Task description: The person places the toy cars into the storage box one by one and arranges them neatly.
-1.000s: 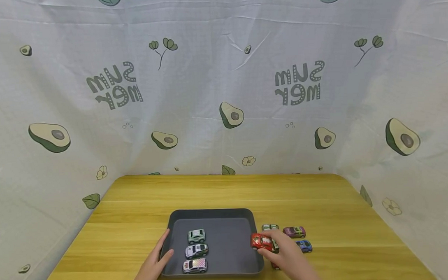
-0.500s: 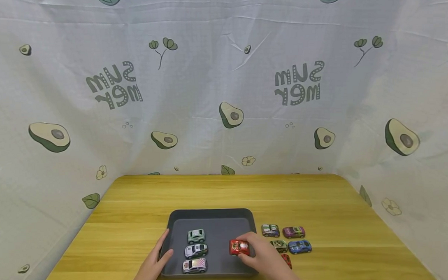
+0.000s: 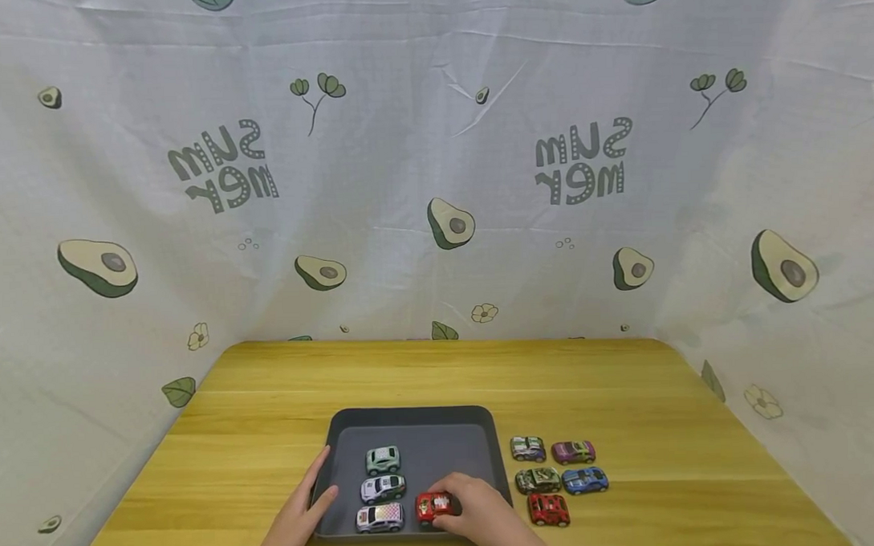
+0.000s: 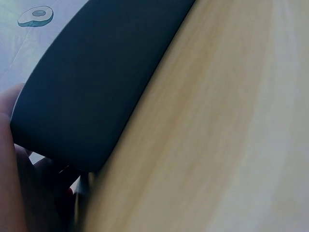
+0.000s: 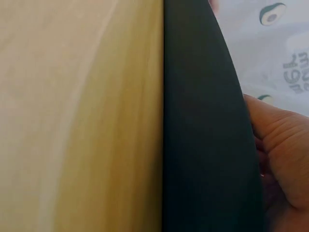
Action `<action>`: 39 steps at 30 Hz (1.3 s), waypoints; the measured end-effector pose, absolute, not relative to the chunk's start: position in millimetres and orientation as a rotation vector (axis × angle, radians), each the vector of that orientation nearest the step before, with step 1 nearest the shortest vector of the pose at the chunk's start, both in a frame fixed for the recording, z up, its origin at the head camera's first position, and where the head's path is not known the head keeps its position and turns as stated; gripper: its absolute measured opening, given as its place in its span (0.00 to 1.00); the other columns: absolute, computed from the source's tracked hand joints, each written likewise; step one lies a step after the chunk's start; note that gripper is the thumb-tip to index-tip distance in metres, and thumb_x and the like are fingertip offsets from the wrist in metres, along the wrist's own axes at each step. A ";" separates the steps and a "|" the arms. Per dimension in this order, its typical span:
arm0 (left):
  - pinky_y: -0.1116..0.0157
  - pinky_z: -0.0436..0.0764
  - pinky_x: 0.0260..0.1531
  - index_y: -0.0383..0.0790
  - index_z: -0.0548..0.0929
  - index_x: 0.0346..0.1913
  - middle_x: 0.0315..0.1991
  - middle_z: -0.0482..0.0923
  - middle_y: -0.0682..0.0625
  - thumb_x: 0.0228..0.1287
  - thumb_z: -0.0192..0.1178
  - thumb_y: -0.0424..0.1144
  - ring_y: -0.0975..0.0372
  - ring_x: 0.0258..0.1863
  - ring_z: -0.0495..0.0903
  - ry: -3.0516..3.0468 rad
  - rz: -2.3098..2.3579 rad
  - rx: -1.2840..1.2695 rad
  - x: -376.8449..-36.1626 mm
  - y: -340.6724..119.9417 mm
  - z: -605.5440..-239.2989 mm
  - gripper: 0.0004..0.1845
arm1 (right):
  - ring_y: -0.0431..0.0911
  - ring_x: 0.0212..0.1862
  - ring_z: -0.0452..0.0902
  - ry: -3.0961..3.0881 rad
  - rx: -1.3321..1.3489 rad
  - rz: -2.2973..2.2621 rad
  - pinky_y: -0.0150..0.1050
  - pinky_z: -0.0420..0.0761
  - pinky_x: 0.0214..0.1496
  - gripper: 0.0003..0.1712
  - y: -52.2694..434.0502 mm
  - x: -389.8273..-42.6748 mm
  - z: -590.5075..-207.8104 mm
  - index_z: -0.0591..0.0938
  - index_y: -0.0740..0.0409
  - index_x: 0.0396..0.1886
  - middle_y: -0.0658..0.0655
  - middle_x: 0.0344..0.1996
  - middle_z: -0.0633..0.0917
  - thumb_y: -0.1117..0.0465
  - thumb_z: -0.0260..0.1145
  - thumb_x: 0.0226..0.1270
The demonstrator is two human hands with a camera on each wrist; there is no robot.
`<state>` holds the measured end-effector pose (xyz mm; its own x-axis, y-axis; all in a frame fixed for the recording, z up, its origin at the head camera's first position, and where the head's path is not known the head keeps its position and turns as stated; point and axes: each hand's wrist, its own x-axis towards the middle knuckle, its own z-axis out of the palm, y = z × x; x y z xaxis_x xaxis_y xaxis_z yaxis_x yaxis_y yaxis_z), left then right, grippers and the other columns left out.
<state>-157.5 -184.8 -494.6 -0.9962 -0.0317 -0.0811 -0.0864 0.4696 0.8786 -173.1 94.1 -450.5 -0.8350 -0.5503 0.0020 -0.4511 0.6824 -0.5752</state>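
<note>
- wooden table (image 3: 268, 407) fills the lower part of the head view, with a white cloth printed with avocados (image 3: 432, 144) hanging behind and to both sides of it.
- left hand (image 3: 301, 515) rests at the left rim of a dark grey tray (image 3: 442, 421), thumb hooked over the rim and fingers lying relaxed along the outer wall, gripping lightly if at all; the left wrist view shows only the tray's outer wall (image 4: 96, 82) against the tabletop and a bit of palm.
- inside the tray, along its left side, three toy cars stand in a column: a pale green car (image 3: 382, 460) farthest back, a white and grey car (image 3: 383, 488) in the middle, and a white car with a pink checked pattern (image 3: 380, 518) nearest the front rim.
- red toy car (image 3: 432, 507) sits on the tray floor just right of the checked car, near the front rim, pinched between the thumb and curled fingers of the right hand (image 3: 482, 516).
- right wrist view shows the tray's outer wall (image 5: 207, 145) edge-on and the heel of the hand; the car is hidden there.
- right of the tray, on the bare table, five more cars stand in two short columns: a green and purple car (image 3: 527, 448), a camouflage car (image 3: 538, 480) and a second red car (image 3: 549, 509) nearer the tray, then a purple car (image 3: 573, 451) and a blue car (image 3: 585, 481) farther right.
</note>
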 end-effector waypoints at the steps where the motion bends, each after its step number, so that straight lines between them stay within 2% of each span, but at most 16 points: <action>1: 0.39 0.57 0.61 0.50 0.52 0.71 0.71 0.49 0.38 0.63 0.50 0.56 0.42 0.68 0.51 2.647 1.590 -0.104 -157.5 -184.8 -494.7 0.36 | 0.37 0.39 0.77 2.723 -0.815 -0.853 0.32 0.77 0.37 0.17 92.6 -173.8 -451.3 0.82 0.51 0.41 0.46 0.38 0.82 0.53 0.70 0.51; 27: 0.38 0.57 0.61 0.49 0.52 0.71 0.70 0.49 0.37 0.63 0.50 0.56 0.41 0.68 0.51 2.641 1.588 -0.102 -158.4 -184.5 -493.2 0.36 | 0.34 0.37 0.75 2.767 -0.834 -0.699 0.34 0.75 0.38 0.15 81.6 -181.2 -453.6 0.82 0.46 0.35 0.40 0.34 0.81 0.50 0.72 0.46; 35: 0.39 0.57 0.61 0.49 0.52 0.71 0.70 0.49 0.37 0.63 0.50 0.56 0.41 0.68 0.51 2.640 1.591 -0.100 -159.3 -184.7 -495.6 0.37 | 0.37 0.43 0.77 2.774 -0.832 -0.697 0.42 0.75 0.48 0.18 88.4 -179.2 -448.0 0.82 0.46 0.41 0.40 0.38 0.82 0.47 0.69 0.49; 39: 0.39 0.57 0.61 0.49 0.52 0.71 0.70 0.49 0.37 0.63 0.50 0.56 0.41 0.68 0.50 2.635 1.591 -0.107 -159.3 -184.4 -496.0 0.37 | 0.41 0.44 0.78 2.779 -0.829 -0.760 0.41 0.77 0.46 0.20 97.1 -177.5 -441.6 0.81 0.49 0.44 0.44 0.40 0.82 0.47 0.67 0.51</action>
<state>-159.3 -184.4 -496.0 -0.9957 -0.0273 -0.0889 -0.0914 0.4642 0.8810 -177.5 97.1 -441.6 -0.8377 -0.5461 0.0071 -0.4737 0.7201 -0.5070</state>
